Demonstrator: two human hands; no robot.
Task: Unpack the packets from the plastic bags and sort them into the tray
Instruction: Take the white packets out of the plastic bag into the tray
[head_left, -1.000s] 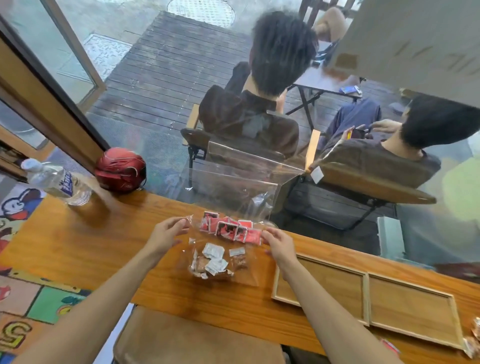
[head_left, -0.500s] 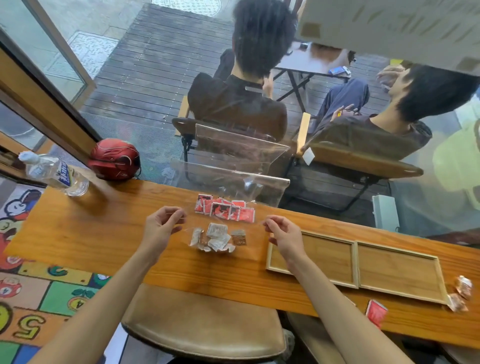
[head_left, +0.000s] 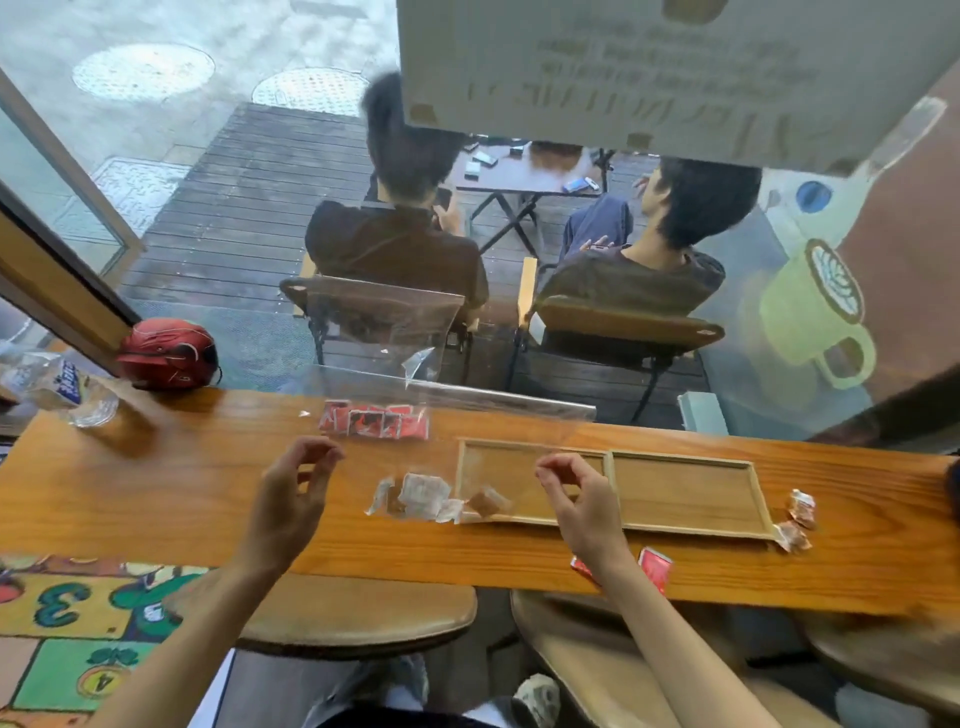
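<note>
left hand (head_left: 291, 499) and right hand (head_left: 584, 501) each pinch a side of the clear, barely visible bag (head_left: 363, 467); red packets (head_left: 375, 422) line its top, white and brown packets (head_left: 423, 496) bunch lower.

Clear bag (head_left: 363, 467), bright contents
Red packets (head_left: 375, 422) beyond the grip; white and brown packets (head_left: 423, 496) within it; tan tray (head_left: 685, 457) rightward.

Bright, even daylight comes through the glass beyond the left grip (head_left: 288, 509) and right grip (head_left: 587, 514). The tabletop (head_left: 156, 493) carries a soft sheen and faint shadows. Just beyond both grips the clear plastic bag (head_left: 467, 395) glints. Everything is slightly motion-blurred, and lines bow at the frame edges.
</note>
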